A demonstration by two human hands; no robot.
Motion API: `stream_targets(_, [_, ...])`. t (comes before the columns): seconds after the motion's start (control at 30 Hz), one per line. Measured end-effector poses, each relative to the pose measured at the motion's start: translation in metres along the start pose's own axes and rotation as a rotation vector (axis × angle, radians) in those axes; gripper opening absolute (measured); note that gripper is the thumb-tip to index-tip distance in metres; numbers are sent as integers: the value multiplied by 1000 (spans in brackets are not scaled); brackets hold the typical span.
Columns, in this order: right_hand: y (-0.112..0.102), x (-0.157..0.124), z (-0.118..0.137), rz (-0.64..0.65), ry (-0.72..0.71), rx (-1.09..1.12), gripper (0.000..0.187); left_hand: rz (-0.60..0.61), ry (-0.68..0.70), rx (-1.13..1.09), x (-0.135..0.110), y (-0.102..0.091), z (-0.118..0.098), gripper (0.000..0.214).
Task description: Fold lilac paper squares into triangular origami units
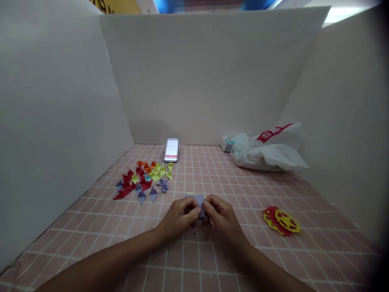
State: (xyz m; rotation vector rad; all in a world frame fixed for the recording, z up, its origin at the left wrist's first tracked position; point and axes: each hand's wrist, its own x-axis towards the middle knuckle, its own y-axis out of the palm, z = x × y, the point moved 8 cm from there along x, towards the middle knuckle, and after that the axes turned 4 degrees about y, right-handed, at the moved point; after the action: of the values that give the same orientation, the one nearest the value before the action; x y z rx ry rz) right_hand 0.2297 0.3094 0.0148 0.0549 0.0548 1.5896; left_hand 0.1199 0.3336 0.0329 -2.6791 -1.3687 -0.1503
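A small lavender sheet of paper (199, 198) is pinched between my two hands, low over the middle of the table. My left hand (180, 215) grips its near left part with thumb and fingers closed. On the other side, my right hand (223, 215) pinches the right edge, its fingertips close to the left thumb. A thin yellow-green edge shows just behind the lavender sheet; whether it is a separate paper I cannot tell. My fingers cover the sheet's lower part, so its folds are hidden. To the left lie several folded paper pieces (153, 194) in lavender, red, orange, yellow-green and blue.
Red and yellow cut-out paper discs (284, 222) lie in a pile at right. A phone (172, 150) with a lit screen stands near the back wall. A white plastic bag (267, 152) rests at back right beside a small box (226, 144). White panels enclose the pink checked tabletop (197, 263).
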Motion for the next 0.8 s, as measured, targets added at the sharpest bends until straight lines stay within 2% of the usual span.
stream_targets(0.13, [-1,2,1,-19,2,23,30,-116,17,-4,1,-13,2,27])
stream_targets(0.17, [1,2,1,10,13,18,30,-125,21,9,1,-14,2,28])
stream_targets(0.3, [3,1,8,25,-8,31,28,-126,27,65,1,-16,0,28])
stream_targets(0.5, [-2,0,14,-15,-81,48,30,-77,-11,-14,3,-12,3,25])
stream_targets(0.67, [1,3,14,59,-75,7,34,-68,-12,-35,3,-11,1,25])
stream_targets(0.8, [5,2,16,106,-85,89,34,-137,-96,-180,0,-13,9,31])
